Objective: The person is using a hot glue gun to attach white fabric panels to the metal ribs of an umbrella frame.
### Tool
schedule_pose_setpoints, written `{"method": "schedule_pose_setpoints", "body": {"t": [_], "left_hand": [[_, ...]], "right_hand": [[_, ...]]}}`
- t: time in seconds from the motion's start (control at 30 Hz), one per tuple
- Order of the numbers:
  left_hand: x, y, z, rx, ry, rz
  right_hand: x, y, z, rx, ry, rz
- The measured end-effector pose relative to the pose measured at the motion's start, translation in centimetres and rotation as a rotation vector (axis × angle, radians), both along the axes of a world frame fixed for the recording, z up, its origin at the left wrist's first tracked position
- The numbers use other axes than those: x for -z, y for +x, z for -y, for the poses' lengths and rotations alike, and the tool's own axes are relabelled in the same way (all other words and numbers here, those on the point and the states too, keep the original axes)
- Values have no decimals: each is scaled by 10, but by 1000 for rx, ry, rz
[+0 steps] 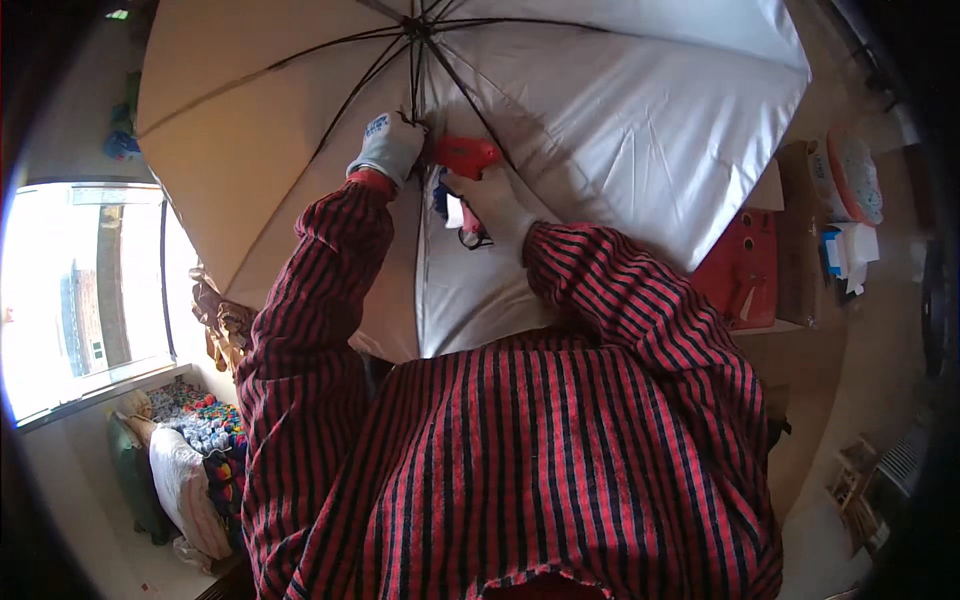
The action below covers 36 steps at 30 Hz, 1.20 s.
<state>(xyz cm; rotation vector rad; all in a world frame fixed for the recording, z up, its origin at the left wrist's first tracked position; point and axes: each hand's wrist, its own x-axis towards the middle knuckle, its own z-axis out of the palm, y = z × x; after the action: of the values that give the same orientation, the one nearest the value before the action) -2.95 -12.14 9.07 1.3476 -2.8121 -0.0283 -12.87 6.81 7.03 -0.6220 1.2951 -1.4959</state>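
A large open umbrella with a silvery inner side fills the upper view, its black ribs meeting at a hub near the top. My left hand, in a white glove with a red cuff, is closed at the thin black rods below the hub; its fingertips are partly hidden. To the right of it my right hand, also gloved in white, grips a red pistol-shaped tool. The tool's front end points left, close to my left fingers. A dark loop shows under its handle.
A bright window lies at the left, with crumpled brown paper beside it. Below are a white pillow and a colourful knitted cover. On the right stand a red box, a round tub and a wooden rack.
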Motion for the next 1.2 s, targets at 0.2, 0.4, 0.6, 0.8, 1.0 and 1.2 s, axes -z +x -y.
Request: {"method": "schedule_pose_setpoints", "body": {"t": [0.2,0.4,0.6,0.8,1.0,1.2], "left_hand": [[-21,-13,-34,-198,413,-66],[-5,-12,-20,374,-52,602],[10,3,-5,-40,318,154],[-8,0,-11,605,-211,610],[7,15,3,342,54,245],[7,0,4,249,247,217]], "right_hand": [[49,29,-9,174,-26,76],[53,48,-10,185,149,142],[48,54,-18,63,171,193],[38,51,-20,150,90,333],[16,49,-30,146,79,307],[39,56,-14,175,193,91]]}}
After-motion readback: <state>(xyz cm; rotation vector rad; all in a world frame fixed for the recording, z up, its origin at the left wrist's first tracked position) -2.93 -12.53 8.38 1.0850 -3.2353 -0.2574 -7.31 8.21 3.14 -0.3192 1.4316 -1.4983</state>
